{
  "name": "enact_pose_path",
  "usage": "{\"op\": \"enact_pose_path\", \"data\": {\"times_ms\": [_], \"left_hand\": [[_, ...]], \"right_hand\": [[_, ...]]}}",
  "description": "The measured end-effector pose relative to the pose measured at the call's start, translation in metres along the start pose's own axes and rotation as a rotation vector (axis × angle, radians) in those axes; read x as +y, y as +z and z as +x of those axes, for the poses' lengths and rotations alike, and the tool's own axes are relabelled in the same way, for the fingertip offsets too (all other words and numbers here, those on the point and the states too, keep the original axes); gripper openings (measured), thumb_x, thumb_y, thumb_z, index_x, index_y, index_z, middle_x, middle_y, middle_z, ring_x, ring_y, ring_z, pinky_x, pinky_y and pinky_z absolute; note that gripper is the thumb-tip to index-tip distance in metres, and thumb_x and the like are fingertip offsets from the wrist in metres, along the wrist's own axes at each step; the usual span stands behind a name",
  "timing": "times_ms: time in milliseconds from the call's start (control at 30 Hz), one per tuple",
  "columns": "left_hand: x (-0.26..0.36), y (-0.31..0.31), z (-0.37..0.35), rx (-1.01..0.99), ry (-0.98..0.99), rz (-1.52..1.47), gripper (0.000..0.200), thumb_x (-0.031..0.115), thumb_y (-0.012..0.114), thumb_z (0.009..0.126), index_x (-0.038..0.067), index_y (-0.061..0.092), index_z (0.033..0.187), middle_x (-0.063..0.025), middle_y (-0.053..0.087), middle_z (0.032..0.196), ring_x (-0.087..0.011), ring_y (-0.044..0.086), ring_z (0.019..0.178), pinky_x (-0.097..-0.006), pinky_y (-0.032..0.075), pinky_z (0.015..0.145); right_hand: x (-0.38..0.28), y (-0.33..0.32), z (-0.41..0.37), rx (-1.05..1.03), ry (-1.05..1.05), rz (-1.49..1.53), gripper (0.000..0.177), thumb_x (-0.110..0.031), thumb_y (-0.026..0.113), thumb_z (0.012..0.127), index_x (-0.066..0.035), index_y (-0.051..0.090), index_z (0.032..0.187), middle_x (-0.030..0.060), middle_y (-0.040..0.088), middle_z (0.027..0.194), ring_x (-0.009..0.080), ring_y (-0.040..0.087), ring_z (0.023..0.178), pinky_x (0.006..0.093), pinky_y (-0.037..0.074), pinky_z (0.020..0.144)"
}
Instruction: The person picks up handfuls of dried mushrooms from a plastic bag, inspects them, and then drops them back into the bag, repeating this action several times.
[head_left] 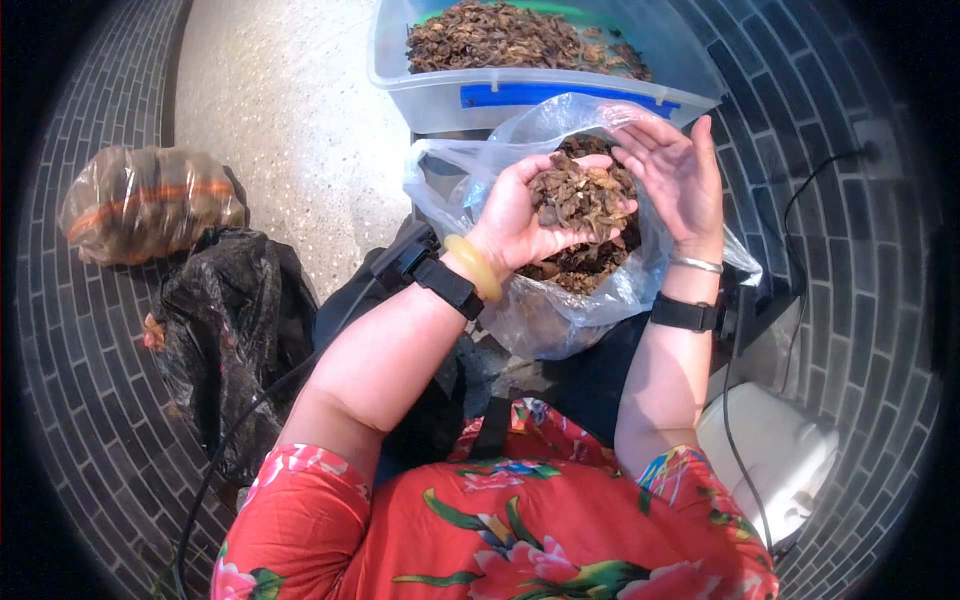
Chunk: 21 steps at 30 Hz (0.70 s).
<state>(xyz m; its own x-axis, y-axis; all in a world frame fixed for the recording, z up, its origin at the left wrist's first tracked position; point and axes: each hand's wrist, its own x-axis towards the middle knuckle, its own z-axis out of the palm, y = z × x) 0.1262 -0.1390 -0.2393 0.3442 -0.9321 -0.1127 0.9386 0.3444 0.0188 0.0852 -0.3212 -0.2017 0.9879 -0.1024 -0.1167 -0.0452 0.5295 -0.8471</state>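
My left hand [505, 215] is cupped palm up, cradling a heap of dried brown flaky pieces [585, 200]. It hovers over the mouth of a clear plastic bag [545, 325], which has more of the same dark brown pieces [575, 278] inside. On the other side of the bag, my right hand [678, 185] is open, palm turned toward the heap and thumb apart from the fingers. Its fingertips overlap the bag's far rim in this view. The bag sits between my knees with its edges spread.
Beyond the bag stands a translucent plastic bin [430, 100] with a blue latch, holding similar brown pieces [500, 40]. To the left lie a tied clear sack [150, 205] and a black plastic bag [235, 310]. A white stool-like object [770, 450] and a cable [790, 230] are on the right.
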Motion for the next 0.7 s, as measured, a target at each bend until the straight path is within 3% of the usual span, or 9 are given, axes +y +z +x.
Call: {"op": "enact_pose_path", "data": {"times_ms": [367, 400, 467, 700], "left_hand": [[-0.003, 0.006, -0.007, 0.010, 0.007, -0.095, 0.054, 0.029, 0.019, 0.090, -0.003, 0.033, 0.132, -0.0290, 0.034, 0.131, -0.0466, 0.034, 0.122, -0.0567, 0.035, 0.096], [-0.005, 0.007, -0.008, 0.034, 0.010, -0.083, 0.054, 0.030, 0.020, 0.090, -0.002, 0.033, 0.131, -0.0285, 0.035, 0.131, -0.0466, 0.033, 0.122, -0.0571, 0.034, 0.096], [-0.008, 0.013, -0.014, 0.065, 0.014, -0.076, 0.054, 0.030, 0.023, 0.089, -0.001, 0.034, 0.131, -0.0274, 0.035, 0.132, -0.0465, 0.033, 0.122, -0.0576, 0.033, 0.097], [-0.012, 0.056, -0.042, 0.095, 0.095, -0.145, 0.050, 0.026, 0.040, 0.084, 0.002, 0.039, 0.128, -0.0249, 0.035, 0.133, -0.0450, 0.033, 0.123, -0.0582, 0.035, 0.095]], "right_hand": [[0.007, -0.006, 0.006, 0.073, 0.023, 0.056, 0.066, -0.054, 0.038, 0.089, 0.008, 0.052, 0.107, 0.0218, 0.051, 0.116, 0.0325, 0.044, 0.115, 0.0395, 0.036, 0.096], [0.007, -0.004, 0.007, 0.071, 0.020, 0.062, 0.066, -0.054, 0.038, 0.089, 0.008, 0.052, 0.107, 0.0218, 0.051, 0.116, 0.0325, 0.044, 0.115, 0.0395, 0.036, 0.096], [0.005, 0.001, 0.010, 0.008, 0.043, 0.012, 0.063, -0.055, 0.037, 0.089, 0.002, 0.055, 0.109, 0.0144, 0.056, 0.113, 0.0240, 0.048, 0.112, 0.0346, 0.035, 0.094], [0.007, -0.003, 0.013, -0.004, 0.048, -0.072, 0.059, -0.057, 0.038, 0.088, -0.006, 0.057, 0.110, 0.0074, 0.056, 0.115, 0.0192, 0.049, 0.110, 0.0331, 0.033, 0.092]]}}
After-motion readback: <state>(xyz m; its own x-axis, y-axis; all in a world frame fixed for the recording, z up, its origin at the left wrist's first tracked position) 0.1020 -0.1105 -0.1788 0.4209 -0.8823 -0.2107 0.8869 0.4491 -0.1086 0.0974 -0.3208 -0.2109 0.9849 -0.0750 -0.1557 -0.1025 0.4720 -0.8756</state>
